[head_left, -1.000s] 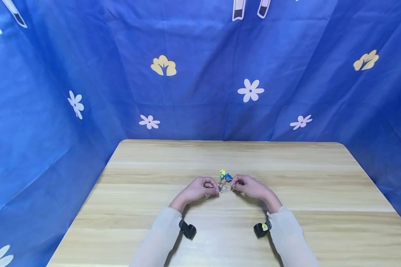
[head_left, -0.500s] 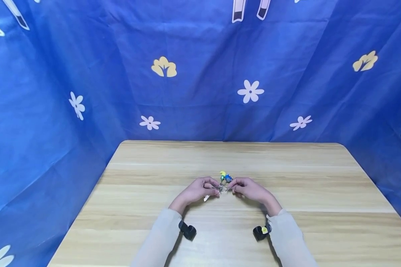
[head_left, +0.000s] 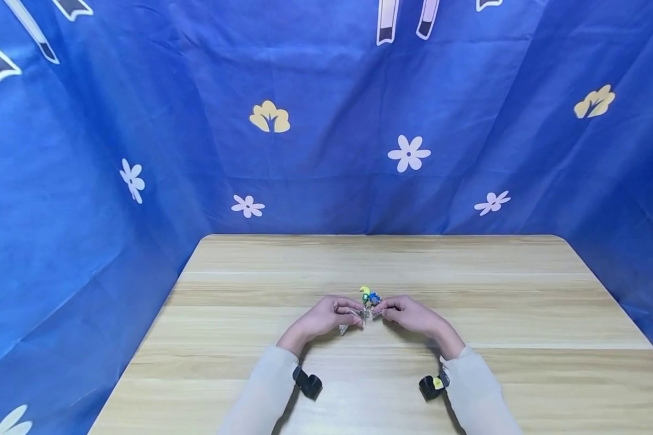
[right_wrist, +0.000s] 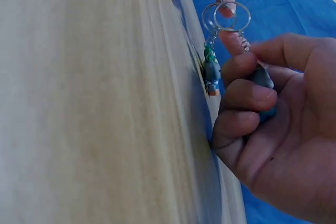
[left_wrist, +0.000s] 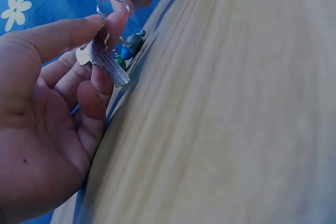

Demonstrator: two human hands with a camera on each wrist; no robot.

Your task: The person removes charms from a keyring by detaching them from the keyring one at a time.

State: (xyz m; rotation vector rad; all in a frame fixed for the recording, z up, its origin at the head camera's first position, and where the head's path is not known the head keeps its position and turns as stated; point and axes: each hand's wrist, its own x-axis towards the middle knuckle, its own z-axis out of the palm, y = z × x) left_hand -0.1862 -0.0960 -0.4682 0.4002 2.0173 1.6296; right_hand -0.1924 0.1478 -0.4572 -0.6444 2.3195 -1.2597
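Above the middle of the table, my left hand (head_left: pixel 323 317) and right hand (head_left: pixel 416 317) are close together on one bunch of keys. The left thumb and fingers pinch a silver key (left_wrist: pixel 110 66) in the left wrist view. In the right wrist view my right fingers curl round a grey and teal charm (right_wrist: pixel 262 77), partly hidden by them. Its short chain (right_wrist: pixel 244 41) runs to metal rings (right_wrist: pixel 249 17) between the hands. Another charm, green and blue (right_wrist: pixel 212 71), hangs from the rings. In the head view a yellow charm (head_left: pixel 365 290) and a blue charm (head_left: pixel 375 298) show beyond the fingers.
The wooden table (head_left: pixel 250 260) spreads out around both hands. A blue cloth (head_left: pixel 326 151) with flowers and trees printed on it stands behind and at the sides. Black wrist cameras (head_left: pixel 308 385) are strapped at the sleeves.
My right hand has moved left, in against the rings and the left hand. The keys at the left fingers have shifted a little. The head view has tilted slightly upward.
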